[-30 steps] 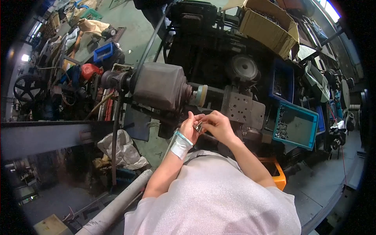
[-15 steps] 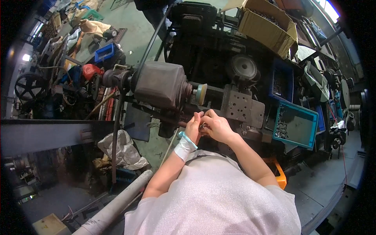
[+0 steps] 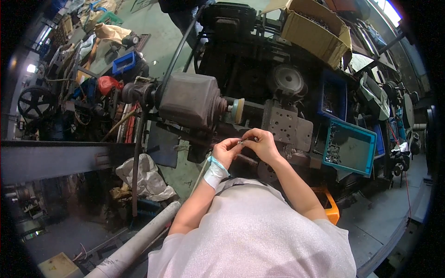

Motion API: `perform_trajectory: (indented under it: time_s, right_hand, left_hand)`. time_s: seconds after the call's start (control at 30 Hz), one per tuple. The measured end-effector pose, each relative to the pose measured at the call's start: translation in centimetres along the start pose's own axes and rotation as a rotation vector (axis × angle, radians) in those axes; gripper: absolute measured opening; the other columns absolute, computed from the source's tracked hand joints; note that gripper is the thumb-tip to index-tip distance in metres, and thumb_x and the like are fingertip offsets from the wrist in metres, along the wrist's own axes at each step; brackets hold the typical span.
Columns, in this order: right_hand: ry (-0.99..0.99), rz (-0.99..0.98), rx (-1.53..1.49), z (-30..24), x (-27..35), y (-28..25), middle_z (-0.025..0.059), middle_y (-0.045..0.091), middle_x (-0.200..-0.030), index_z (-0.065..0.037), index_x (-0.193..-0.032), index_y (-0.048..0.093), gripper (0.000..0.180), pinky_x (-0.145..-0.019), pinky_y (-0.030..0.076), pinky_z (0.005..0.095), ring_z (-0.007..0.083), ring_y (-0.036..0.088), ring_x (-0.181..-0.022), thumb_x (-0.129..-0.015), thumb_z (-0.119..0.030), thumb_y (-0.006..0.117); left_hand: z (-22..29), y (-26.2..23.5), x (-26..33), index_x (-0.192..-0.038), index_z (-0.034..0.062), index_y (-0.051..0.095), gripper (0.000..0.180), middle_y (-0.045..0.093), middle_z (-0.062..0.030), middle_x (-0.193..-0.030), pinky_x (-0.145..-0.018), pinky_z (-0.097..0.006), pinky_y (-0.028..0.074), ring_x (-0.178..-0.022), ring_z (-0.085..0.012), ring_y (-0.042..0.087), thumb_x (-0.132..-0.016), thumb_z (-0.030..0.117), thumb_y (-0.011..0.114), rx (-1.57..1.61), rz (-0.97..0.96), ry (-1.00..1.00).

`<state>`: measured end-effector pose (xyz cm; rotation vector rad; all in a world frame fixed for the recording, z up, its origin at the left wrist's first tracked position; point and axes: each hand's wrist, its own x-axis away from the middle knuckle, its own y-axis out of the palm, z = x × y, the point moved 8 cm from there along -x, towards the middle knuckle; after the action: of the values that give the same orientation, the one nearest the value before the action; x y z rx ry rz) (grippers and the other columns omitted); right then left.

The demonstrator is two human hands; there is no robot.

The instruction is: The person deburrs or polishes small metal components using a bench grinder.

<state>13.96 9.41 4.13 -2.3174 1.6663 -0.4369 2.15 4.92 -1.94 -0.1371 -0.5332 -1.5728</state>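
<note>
My left hand point(image 3: 225, 152) and my right hand point(image 3: 262, 145) meet in front of the machine, fingertips pinched together on a small shiny metal piece point(image 3: 240, 142). The fingers cover most of it, so its exact kind is hidden. A pale wrap with a light-blue edge goes round my left wrist. Just beyond my hands is the machine's spindle with a round wheel point(image 3: 238, 111), yellowish and pale blue, jutting from a brown housing point(image 3: 187, 99). To the right of the wheel lies a metal plate with several holes point(image 3: 282, 125).
At the right stands a teal bin point(image 3: 374, 153) with small metal pieces inside, beside a dark blue crate point(image 3: 333, 95). An open cardboard box point(image 3: 315, 39) sits at the far right. Near my right elbow is an orange stool or crate point(image 3: 332, 211). A thick pale pipe point(image 3: 139, 238) runs at lower left.
My hands have drawn slightly apart, the left a little down and left, the right a little to the right. The small metal piece now shows between the fingertips.
</note>
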Motion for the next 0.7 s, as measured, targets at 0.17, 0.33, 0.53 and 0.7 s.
perform_trajectory:
  time_s: [0.17,0.33,0.53,0.7]
  right_hand:
    - [0.106,0.164,-0.16,2.2,0.0,0.4,0.006,0.059,-0.067,0.001,-0.078,0.061,0.016,-0.054,0.042,0.0243,0.01,0.051,-0.059,-0.065,-0.007,0.065]
    - [0.311,0.243,-0.345,6.2,-0.5,1.5,0.0025,0.056,-0.06,0.003,-0.078,0.061,0.015,-0.049,0.04,0.022,0.0067,0.048,-0.055,-0.068,-0.008,0.064]
    - [0.3,0.348,-0.385,7.7,-1.9,1.5,0.002,0.055,-0.059,0.003,-0.078,0.06,0.014,-0.044,0.037,0.0226,0.0063,0.046,-0.05,-0.071,-0.009,0.062]
    - [0.332,0.429,-0.415,8.3,-3.2,1.6,0.001,0.054,-0.059,0.003,-0.075,0.059,0.006,-0.04,0.033,0.019,0.0051,0.044,-0.047,-0.073,-0.003,0.06]
  left_hand:
    - [-0.8,-0.3,-1.0,-0.087,0.0007,0.059,0.017,0.057,0.0,-0.066,-0.044,-0.016,0.036,-0.052,-0.0042,0.048,-0.075,0.013,0.062,0.04,0.08,0.011]
    - [-0.6,-0.4,-1.9,-0.086,-0.0019,0.058,0.015,0.058,-0.0003,-0.07,-0.052,-0.019,0.042,-0.058,-0.0059,0.051,-0.077,0.009,0.06,-0.032,0.118,0.019]
    - [-0.8,-0.2,-3.6,-0.082,0.0001,0.059,0.011,0.058,-0.0001,-0.068,-0.049,-0.018,0.039,-0.056,-0.0054,0.051,-0.078,0.01,0.057,-0.04,0.111,-0.067]
    - [-1.1,-0.3,-4.9,-0.076,0.0036,0.06,0.012,0.055,0.0012,-0.061,-0.044,-0.019,0.037,-0.048,-0.006,0.046,-0.078,0.015,0.057,-0.001,0.153,-0.105]
